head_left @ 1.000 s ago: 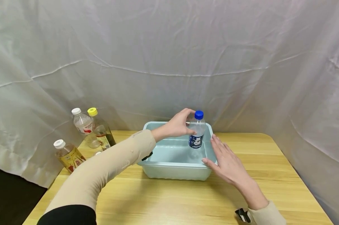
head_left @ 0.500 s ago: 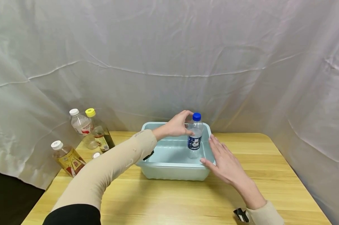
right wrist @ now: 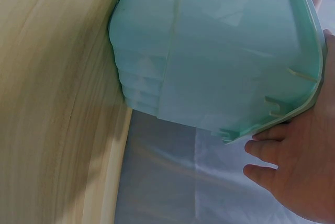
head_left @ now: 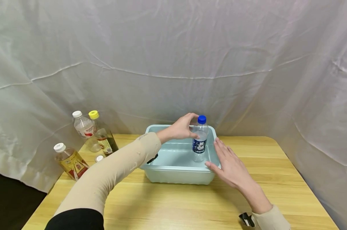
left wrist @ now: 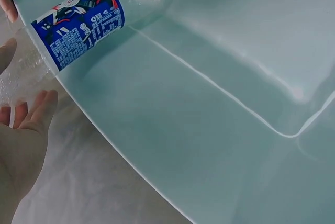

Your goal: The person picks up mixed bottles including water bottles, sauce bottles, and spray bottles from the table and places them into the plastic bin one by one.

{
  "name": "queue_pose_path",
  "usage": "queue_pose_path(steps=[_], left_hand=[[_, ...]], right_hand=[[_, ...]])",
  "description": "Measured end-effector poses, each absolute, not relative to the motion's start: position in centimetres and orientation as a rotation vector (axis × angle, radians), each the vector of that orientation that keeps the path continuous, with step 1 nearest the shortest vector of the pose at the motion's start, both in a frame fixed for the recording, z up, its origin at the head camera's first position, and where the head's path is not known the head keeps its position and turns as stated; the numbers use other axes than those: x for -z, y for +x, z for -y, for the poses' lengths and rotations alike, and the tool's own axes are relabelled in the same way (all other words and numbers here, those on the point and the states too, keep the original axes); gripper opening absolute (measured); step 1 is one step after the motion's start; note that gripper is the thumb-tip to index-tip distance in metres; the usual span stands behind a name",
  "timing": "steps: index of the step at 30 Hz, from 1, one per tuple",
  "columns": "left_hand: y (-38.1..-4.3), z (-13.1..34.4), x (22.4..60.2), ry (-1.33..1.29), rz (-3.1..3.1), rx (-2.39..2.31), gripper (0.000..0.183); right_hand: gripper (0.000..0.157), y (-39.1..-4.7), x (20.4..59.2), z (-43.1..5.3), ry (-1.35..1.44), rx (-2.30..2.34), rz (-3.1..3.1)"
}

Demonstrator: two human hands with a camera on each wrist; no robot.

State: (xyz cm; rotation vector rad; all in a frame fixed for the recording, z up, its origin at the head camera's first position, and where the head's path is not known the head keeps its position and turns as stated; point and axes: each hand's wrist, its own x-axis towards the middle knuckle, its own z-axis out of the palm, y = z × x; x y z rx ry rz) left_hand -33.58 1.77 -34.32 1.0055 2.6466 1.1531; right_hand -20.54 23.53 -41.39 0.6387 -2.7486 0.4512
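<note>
My left hand (head_left: 180, 127) reaches over the pale blue plastic basin (head_left: 179, 176), thumb and fingers curved around the upper part of a clear plastic bottle (head_left: 199, 146). The bottle has a blue cap and dark blue label and stands upright inside the basin, towards its right end. In the left wrist view, the fingers (left wrist: 46, 103) lie close along the bottle's clear upper part; how firmly they hold is unclear. My right hand (head_left: 234, 166) rests flat with straight fingers along the basin's right rim. The right wrist view shows those fingers (right wrist: 267, 150) against the rim's outside.
Left on the wooden table (head_left: 248, 191) stand a white-capped clear bottle (head_left: 85, 127), a yellow-capped bottle (head_left: 105, 140) and a yellow-labelled bottle (head_left: 73, 163). Another white cap (head_left: 99, 157) shows beside my left sleeve. A grey cloth (head_left: 173, 64) hangs behind the table.
Over the first half second, the blue-capped bottle came down slightly in the basin with my left hand around it. Since then, both hands and the bottle look still.
</note>
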Motion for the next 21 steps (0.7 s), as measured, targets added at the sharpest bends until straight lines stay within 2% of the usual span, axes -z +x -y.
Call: queue_pose_path(steps=[4, 12, 21], left_hand=[[-33.6, -1.5, 34.1, 1.016, -2.65, -1.166, 0.078], [-33.2, -0.3, 32.7, 1.082, -2.658, -1.222, 0.072], [-31.6, 1.4, 30.2, 1.252, -2.755, -1.405, 0.055]], right_hand=[[0.084, -20.6, 41.4, -23.6, 0.64, -0.453, 2.755], [0.085, -20.8, 41.5, -23.7, 0.635, -0.456, 2.752], [0.084, -20.9, 41.5, -23.9, 0.635, -0.463, 2.746]])
